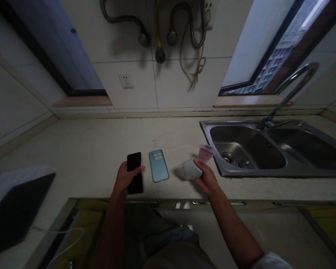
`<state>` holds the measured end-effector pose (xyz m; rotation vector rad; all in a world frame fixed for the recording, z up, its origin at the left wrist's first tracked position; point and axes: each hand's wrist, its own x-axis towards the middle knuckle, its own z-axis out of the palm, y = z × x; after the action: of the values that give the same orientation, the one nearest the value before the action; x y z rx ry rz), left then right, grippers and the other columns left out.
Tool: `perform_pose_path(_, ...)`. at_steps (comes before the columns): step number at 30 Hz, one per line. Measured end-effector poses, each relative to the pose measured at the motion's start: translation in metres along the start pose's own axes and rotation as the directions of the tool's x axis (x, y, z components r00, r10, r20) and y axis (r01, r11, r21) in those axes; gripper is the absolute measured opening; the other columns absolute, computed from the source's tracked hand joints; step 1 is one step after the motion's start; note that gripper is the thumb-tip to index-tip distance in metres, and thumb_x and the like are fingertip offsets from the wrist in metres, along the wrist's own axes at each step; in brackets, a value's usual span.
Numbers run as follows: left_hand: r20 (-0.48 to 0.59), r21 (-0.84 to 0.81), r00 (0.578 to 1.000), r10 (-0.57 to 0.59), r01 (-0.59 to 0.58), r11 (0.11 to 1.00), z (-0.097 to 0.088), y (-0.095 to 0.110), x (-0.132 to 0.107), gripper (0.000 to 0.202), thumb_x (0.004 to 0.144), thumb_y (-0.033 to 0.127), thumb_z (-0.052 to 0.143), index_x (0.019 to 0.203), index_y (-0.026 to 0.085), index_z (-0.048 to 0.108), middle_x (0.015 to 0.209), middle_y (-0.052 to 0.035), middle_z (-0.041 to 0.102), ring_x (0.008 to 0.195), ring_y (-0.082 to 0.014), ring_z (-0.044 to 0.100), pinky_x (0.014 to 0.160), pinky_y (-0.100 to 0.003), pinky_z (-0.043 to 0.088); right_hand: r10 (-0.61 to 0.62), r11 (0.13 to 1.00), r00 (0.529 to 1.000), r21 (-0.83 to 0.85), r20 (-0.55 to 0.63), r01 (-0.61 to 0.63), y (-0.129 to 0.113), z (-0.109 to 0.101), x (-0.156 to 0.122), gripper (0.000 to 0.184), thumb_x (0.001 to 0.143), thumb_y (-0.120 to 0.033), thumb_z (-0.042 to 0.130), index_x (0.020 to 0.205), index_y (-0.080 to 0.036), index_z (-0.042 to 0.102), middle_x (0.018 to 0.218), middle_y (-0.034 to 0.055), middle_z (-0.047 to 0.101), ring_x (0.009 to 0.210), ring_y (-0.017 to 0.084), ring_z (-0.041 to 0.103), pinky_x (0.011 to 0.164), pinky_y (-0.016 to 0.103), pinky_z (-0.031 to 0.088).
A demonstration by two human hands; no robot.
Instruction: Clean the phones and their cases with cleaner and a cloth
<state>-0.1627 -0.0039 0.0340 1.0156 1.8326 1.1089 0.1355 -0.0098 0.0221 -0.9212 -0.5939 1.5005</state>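
My left hand (125, 177) grips a black smartphone (134, 172) by its sides, the thumb across its right edge and the dark screen facing up. Just right of it, a light blue phone case (158, 166) lies on the counter with its camera cutout at the far end. My right hand (206, 177) is closed on a pale, crumpled cloth (190, 169), held near the counter. Beyond the fingers a small clear packet with red print (205, 153) sticks up by the sink's edge; whether the hand also holds it I cannot tell.
A double steel sink (249, 149) with a curved faucet (291, 93) is set into the counter (95, 149) at right. On the left lie a black flat object (19, 213) and a white cable (64, 231). Pipes and a socket (126, 80) are on the tiled wall.
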Motion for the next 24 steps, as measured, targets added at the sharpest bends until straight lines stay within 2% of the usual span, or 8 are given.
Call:
perform_pose_path(3, 0.267, -0.485, 0.963, -0.049, 0.178, 0.856, 0.024, -0.004, -0.023, 0.057, 0.054, 0.05, 0.086, 0.095, 0.016, 0.063, 0.073, -0.0011, 0.065, 0.059, -0.0129, 0.06, 0.054, -0.024, 0.048, -0.061, 0.997, 0.998, -0.037, -0.014, 0.06, 0.0, 0.0, 0.002, 0.034, 0.071, -0.049, 0.08, 0.081, -0.019, 0.065, 0.073, 0.0004, 0.069, 0.063, 0.018, 0.063, 0.057, 0.029, 0.049)
perform_pose_path(6, 0.448, -0.592, 0.862, -0.237, 0.484, 0.644, 0.054, -0.008, -0.041, 0.03, 0.077, 0.045, 0.072, 0.089, 0.018, 0.065, 0.059, 0.0015, 0.06, 0.044, -0.0083, 0.052, 0.042, -0.019, 0.041, -0.154, 0.986, 0.986, -0.078, -0.066, 0.149, -0.002, 0.004, 0.003, 0.034, 0.07, -0.049, 0.079, 0.082, -0.02, 0.066, 0.075, -0.0006, 0.068, 0.069, 0.019, 0.063, 0.063, 0.03, 0.05)
perform_pose_path(8, 0.504, -0.656, 0.831, -0.238, 0.547, 0.52, 0.071, -0.007, -0.052, 0.02, 0.084, 0.031, 0.065, 0.096, 0.016, 0.068, 0.075, -0.004, 0.07, 0.061, -0.0112, 0.065, 0.055, -0.02, 0.052, -0.241, 0.962, 0.968, -0.153, -0.073, 0.228, -0.004, 0.008, 0.002, 0.034, 0.073, -0.051, 0.077, 0.08, -0.02, 0.066, 0.074, -0.0013, 0.066, 0.07, 0.018, 0.061, 0.066, 0.03, 0.049)
perform_pose_path(10, 0.524, -0.72, 0.838, -0.154, 0.532, 0.446, 0.082, -0.002, -0.061, 0.026, 0.081, 0.019, 0.063, 0.106, 0.014, 0.067, 0.103, -0.0096, 0.074, 0.092, -0.0172, 0.071, 0.08, -0.027, 0.057, -0.356, 0.901, 0.934, -0.281, -0.041, 0.331, -0.008, 0.013, 0.0, 0.034, 0.078, -0.053, 0.072, 0.082, -0.02, 0.067, 0.076, -0.0006, 0.066, 0.072, 0.018, 0.06, 0.07, 0.03, 0.049)
perform_pose_path(12, 0.613, -0.707, 0.787, -0.071, 0.587, 0.395, 0.088, 0.007, -0.068, 0.037, 0.086, 0.028, 0.059, 0.12, 0.014, 0.064, 0.12, -0.0131, 0.07, 0.112, -0.0246, 0.066, 0.095, -0.042, 0.054, -0.472, 0.799, 0.882, -0.417, 0.011, 0.433, -0.011, 0.019, -0.002, 0.035, 0.083, -0.055, 0.066, 0.089, -0.02, 0.069, 0.083, 0.0011, 0.068, 0.08, 0.019, 0.061, 0.077, 0.032, 0.049)
perform_pose_path(15, 0.705, -0.641, 0.709, -0.029, 0.653, 0.403, 0.092, 0.021, -0.075, 0.058, 0.091, 0.057, 0.047, 0.129, 0.016, 0.06, 0.12, -0.0162, 0.069, 0.118, -0.0325, 0.062, 0.097, -0.055, 0.05, -0.581, 0.644, 0.807, -0.545, 0.11, 0.538, -0.01, 0.027, -0.001, 0.035, 0.088, -0.053, 0.061, 0.101, -0.022, 0.07, 0.098, 0.0041, 0.071, 0.092, 0.022, 0.063, 0.086, 0.036, 0.049)
perform_pose_path(19, 0.683, -0.634, 0.729, -0.034, 0.616, 0.468, 0.105, 0.027, -0.077, 0.069, 0.091, 0.068, 0.038, 0.129, 0.014, 0.062, 0.114, -0.0156, 0.071, 0.119, -0.0312, 0.062, 0.102, -0.048, 0.049, -0.509, 0.502, 0.757, -0.572, 0.411, 0.648, 0.006, 0.034, 0.011, 0.029, 0.094, -0.041, 0.055, 0.118, -0.03, 0.068, 0.12, 0.0034, 0.07, 0.115, 0.023, 0.063, 0.105, 0.042, 0.046)
perform_pose_path(24, 0.635, -0.732, 0.772, -0.027, 0.612, 0.3, 0.118, 0.025, -0.073, 0.067, 0.097, 0.062, 0.03, 0.138, 0.013, 0.054, 0.12, -0.0158, 0.068, 0.121, -0.0266, 0.061, 0.109, -0.044, 0.043, -0.167, 0.159, 0.528, -0.506, 0.833, 0.848, 0.032, 0.032, 0.011, 0.044, 0.095, -0.019, 0.046, 0.138, -0.024, 0.055, 0.146, 0.0073, 0.054, 0.143, 0.022, 0.041, 0.12, 0.052, 0.03)
